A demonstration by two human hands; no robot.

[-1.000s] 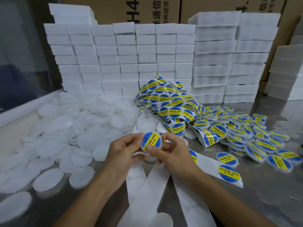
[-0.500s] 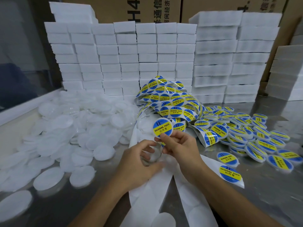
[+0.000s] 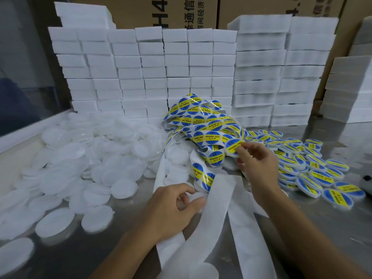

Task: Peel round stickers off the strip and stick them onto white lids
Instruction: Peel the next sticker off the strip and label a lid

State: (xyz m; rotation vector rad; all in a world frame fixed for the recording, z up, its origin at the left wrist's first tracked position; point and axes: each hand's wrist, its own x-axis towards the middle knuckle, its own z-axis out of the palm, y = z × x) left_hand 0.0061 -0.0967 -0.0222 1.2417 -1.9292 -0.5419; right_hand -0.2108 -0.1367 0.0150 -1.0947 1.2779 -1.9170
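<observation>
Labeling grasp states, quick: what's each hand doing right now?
Left hand: fingers curled on a white lid.
Right hand: pinching a stickered lid.

bare lids [image 3: 84, 158] heaped left on table [image 3: 332, 228], sticker strip [image 3: 203, 125] piled centre, labelled lids [image 3: 310, 170] right; foam blocks [image 3: 153, 73] stacked behind, boxes [image 3: 193, 13] behind those; empty backing [image 3: 217, 208] trails in front.

We see glossy stickers [image 3: 215, 125] on a matt paper strip [image 3: 219, 200] | smooth plastic lids [image 3: 96, 218] | brushed, reflective metal desk [image 3: 302, 224] | matt foam blocks [image 3: 153, 63]
</observation>
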